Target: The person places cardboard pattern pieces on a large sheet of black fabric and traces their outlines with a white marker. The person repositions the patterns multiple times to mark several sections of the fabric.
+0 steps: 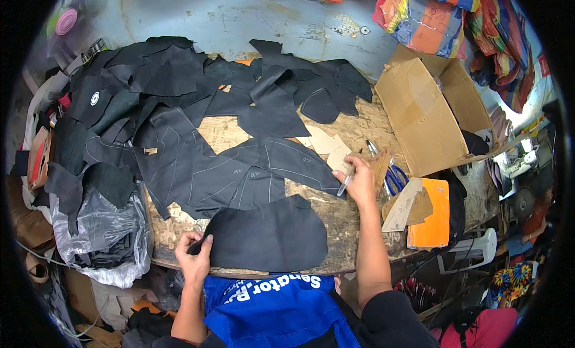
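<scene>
My left hand (194,252) pinches the lower left corner of a plain black leather piece (269,234), which lies at the table's near edge. Between the fingers of my right hand (360,179) is a slim, pale pen (344,185), pointing down. It is close to the right end of a black leather piece with white outlines (293,159). More outlined black leather (221,180) spreads to the left of it. Cream pattern pieces (325,143) lie just beyond my right hand. Blue-handled scissors (395,179) rest to its right.
Black leather scraps (162,70) heap across the back of the worn wooden table (224,132). An open cardboard box (419,111) stands at the right, behind card templates (402,209) and an orange panel (430,210). A clear plastic bag (108,240) of black pieces sits at the left.
</scene>
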`<state>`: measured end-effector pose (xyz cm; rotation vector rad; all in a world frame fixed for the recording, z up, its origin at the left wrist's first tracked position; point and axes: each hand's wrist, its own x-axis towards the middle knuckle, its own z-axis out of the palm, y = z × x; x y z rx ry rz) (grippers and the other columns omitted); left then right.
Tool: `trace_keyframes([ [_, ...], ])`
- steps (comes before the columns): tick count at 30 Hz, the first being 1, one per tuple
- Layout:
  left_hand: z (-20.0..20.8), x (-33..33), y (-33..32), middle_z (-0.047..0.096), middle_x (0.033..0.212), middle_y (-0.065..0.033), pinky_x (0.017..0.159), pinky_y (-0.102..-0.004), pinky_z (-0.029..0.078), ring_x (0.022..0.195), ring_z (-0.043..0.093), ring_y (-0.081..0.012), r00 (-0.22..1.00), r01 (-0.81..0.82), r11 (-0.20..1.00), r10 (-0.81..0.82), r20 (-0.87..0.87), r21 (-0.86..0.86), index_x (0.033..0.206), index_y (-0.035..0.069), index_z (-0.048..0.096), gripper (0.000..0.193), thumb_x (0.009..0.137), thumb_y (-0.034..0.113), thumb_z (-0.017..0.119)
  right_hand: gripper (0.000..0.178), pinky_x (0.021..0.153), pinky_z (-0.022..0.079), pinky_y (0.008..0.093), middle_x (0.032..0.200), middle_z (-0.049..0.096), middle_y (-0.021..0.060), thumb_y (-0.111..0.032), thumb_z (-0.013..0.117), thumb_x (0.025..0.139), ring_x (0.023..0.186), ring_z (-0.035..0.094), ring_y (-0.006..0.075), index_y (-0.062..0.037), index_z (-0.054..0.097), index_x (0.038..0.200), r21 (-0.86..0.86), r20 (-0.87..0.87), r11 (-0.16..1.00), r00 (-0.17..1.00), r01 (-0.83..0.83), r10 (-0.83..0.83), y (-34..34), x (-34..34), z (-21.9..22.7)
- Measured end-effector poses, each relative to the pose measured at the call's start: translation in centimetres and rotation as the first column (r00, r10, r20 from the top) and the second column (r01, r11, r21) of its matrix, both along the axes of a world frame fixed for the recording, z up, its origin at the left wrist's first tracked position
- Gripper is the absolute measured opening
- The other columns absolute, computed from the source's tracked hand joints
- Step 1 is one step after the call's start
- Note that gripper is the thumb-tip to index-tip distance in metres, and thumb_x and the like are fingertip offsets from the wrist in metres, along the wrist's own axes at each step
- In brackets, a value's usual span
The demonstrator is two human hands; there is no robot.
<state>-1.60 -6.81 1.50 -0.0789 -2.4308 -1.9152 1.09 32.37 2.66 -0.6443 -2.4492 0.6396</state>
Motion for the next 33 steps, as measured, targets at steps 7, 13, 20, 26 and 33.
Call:
trace_keyframes([
  [7, -0.7, 0.1, 1.2, 0.057, 0.079, -0.0035, 0.067, -0.0202, 0.041, 0.071, 0.049, -0.0073, 0.989, -0.024, 0.998, 0.014, -0.149, -0.063, 0.08, 0.002, 0.049, 0.018, 0.081, -0.002, 0.066, 0.034, 0.082, 0.048, 0.0386, 0.098, 0.066, 0.016, -0.009, 0.076, 0.066, 0.093, 0.061, 0.0322, -0.0051, 0.066, 0.098, 0.008, -0.052, 0.996, 0.995, 0.085, -0.084, -0.2, 0.3, -1.8],
  [13, -1.2, -0.1, 0.8, 0.065, 0.088, -0.0112, 0.075, -0.0286, 0.049, 0.08, 0.061, -0.016, 0.99, -0.016, 0.994, 0.0, -0.142, -0.107, 0.105, -0.006, 0.058, 0.027, 0.082, 0.006, 0.068, 0.034, 0.082, 0.045, 0.0429, 0.095, 0.067, 0.0127, -0.015, 0.076, 0.067, 0.095, 0.057, 0.0326, -0.0088, 0.067, 0.099, 0.048, 0.02, 0.94, 0.94, 0.338, -0.339, 0.9, -0.1, -1.3],
  [20, -0.9, -0.1, 1.4, 0.067, 0.089, -0.0126, 0.076, -0.0294, 0.05, 0.081, 0.063, -0.0169, 0.984, -0.045, 0.993, 0.025, -0.179, -0.111, 0.105, -0.006, 0.059, 0.029, 0.08, 0.005, 0.069, 0.055, 0.085, 0.04, 0.0417, 0.099, 0.067, 0.0088, -0.029, 0.084, 0.059, 0.102, 0.054, 0.0271, -0.0131, 0.065, 0.109, -0.014, 0.168, 0.983, 0.969, 0.184, -0.179, -0.5, 0.7, -0.6],
  [26, 0.9, -1.2, 0.5, 0.068, 0.086, -0.0118, 0.075, -0.028, 0.05, 0.08, 0.064, -0.0157, 0.995, 0.093, 0.963, -0.099, -0.008, -0.254, 0.103, -0.005, 0.063, 0.031, 0.075, 0.004, 0.071, 0.048, 0.08, 0.047, 0.0431, 0.096, 0.066, 0.0119, -0.025, 0.083, 0.061, 0.093, 0.06, 0.0307, -0.0131, 0.066, 0.104, 0.063, 0.115, 0.951, 0.944, 0.303, -0.308, 0.4, 0.0, -1.0],
  [33, 4.7, -5.4, 0.4, 0.069, 0.084, -0.011, 0.074, -0.0282, 0.05, 0.079, 0.064, -0.0152, 0.931, 0.335, 0.938, -0.313, 0.187, -0.095, 0.094, -0.002, 0.068, 0.023, 0.073, 0.006, 0.073, 0.044, 0.079, 0.047, 0.041, 0.102, 0.064, 0.0124, -0.021, 0.081, 0.067, 0.093, 0.06, 0.0273, -0.0091, 0.063, 0.106, -0.088, -0.033, 0.985, 0.988, 0.146, -0.15, -3.3, -0.8, 1.6],
])
